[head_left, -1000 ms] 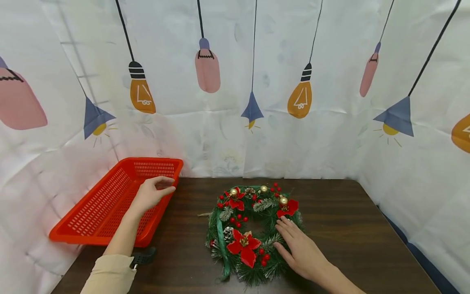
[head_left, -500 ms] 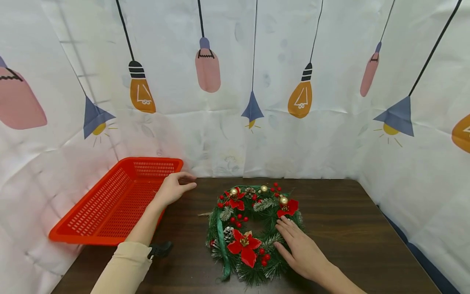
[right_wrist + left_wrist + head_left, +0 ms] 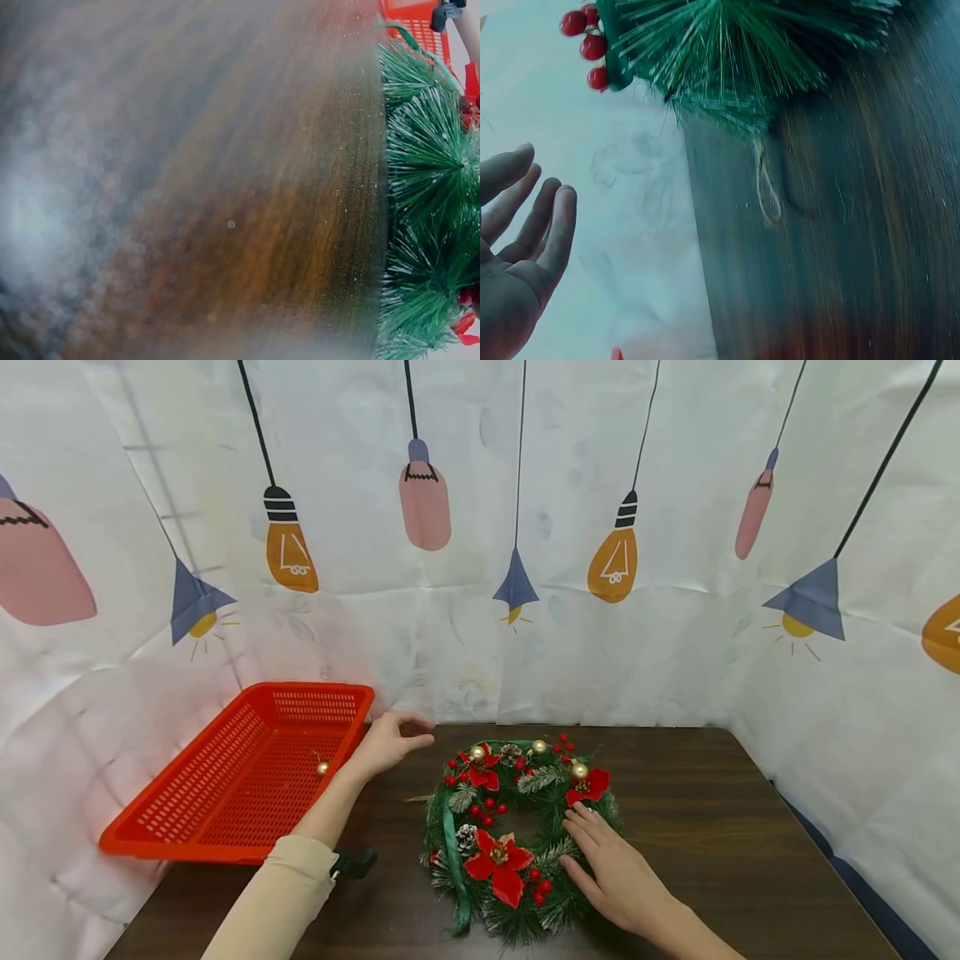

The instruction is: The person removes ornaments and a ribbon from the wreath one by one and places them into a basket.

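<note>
A Christmas wreath [image 3: 542, 777] of green pine lies on the table, with red flowers, berries, pine cones and gold balls on it. My right hand [image 3: 618, 877] rests on its right side, fingers extended over the branches. Left of the wreath, my left hand [image 3: 392, 743] hovers in the air with loosely bent fingers and nothing between them. The left wrist view also has that hand [image 3: 529, 255] apart from the wreath. Inside the red basket [image 3: 240, 777] lies a small gold ball [image 3: 322, 768] with a thin wire or string.
The dark wooden table [image 3: 690, 810] extends to the right of the wreath. A white curtain [image 3: 465, 643] printed with lamps hangs behind and beside it. From the wreath's left side sticks out a twine loop [image 3: 765, 187], and a green ribbon [image 3: 452, 847] runs down that side.
My left hand has moved right, from over the basket toward the wreath. The gold ball in the basket has come into view as my arm moved off it. My right hand has stayed in place.
</note>
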{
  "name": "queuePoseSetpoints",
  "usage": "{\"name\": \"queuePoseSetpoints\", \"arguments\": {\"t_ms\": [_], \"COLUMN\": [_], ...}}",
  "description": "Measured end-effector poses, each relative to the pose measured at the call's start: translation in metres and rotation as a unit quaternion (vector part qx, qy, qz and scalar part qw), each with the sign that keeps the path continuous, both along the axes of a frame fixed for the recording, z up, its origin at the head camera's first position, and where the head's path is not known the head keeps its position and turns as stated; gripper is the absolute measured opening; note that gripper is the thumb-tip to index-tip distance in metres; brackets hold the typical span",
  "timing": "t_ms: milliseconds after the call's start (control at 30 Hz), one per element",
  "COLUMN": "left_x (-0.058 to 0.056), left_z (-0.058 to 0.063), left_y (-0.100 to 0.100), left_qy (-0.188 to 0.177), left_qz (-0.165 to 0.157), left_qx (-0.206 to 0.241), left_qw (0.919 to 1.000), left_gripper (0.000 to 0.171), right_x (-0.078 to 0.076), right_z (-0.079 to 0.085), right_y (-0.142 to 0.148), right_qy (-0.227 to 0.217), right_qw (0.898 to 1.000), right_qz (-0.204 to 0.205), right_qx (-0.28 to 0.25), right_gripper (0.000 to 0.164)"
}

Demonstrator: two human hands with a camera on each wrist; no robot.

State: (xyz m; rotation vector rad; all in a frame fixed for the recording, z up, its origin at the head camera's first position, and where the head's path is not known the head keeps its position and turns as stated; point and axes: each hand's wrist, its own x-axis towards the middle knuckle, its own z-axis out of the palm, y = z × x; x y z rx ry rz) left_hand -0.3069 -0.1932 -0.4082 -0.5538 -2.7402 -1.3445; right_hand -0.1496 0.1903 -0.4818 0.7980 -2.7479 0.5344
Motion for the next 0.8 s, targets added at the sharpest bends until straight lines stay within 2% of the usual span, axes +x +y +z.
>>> {"name": "queuePoseSetpoints", "arguments": {"t_ms": [367, 600, 800], "left_x": [-0.005, -0.01, -0.012], "left_z": [-0.001, -0.004, -0.003], "left_y": [0.028, 0.044, 0.054], "left_qy": [-0.032, -0.036, -0.039], "left_qz": [-0.04, -0.085, -0.096], "left_qx": [0.019, 0.018, 0.014], "left_qw": [0.9985, 0.9956, 0.9945], "left_gripper": [0.025, 0.022, 0.022], "right_x": [0.0, 0.001, -0.001], "right_z": [0.0, -0.001, -0.001], "right_y": [0.0, 0.001, 0.001], "right_qy": [0.001, -0.007, -0.003], "right_qw": [1.0, 1.0, 1.0], "right_qz": [-0.001, -0.002, 0.001], "right_qx": [0.001, -0.002, -0.003], "right_gripper": [0.059, 0.06, 0.06]}}
